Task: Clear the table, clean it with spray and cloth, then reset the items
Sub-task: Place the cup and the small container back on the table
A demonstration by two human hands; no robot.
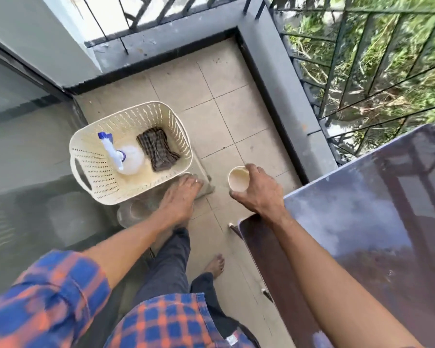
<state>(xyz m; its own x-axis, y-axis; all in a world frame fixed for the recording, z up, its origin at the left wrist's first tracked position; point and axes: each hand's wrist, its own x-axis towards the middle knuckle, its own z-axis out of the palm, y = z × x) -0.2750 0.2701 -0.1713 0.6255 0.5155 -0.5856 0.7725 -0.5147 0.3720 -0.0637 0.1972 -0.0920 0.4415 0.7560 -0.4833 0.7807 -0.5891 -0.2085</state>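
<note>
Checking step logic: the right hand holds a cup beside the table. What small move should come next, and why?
Probably set the cup down by the basket: the right hand holds it over the floor, off the table, and the spray bottle and cloth lie in the basket.

We see a blue-and-orange checked shirt, its left sleeve rolled up near the elbow, both forearms bare; below it dark grey trousers of loose cut and bare feet
</note>
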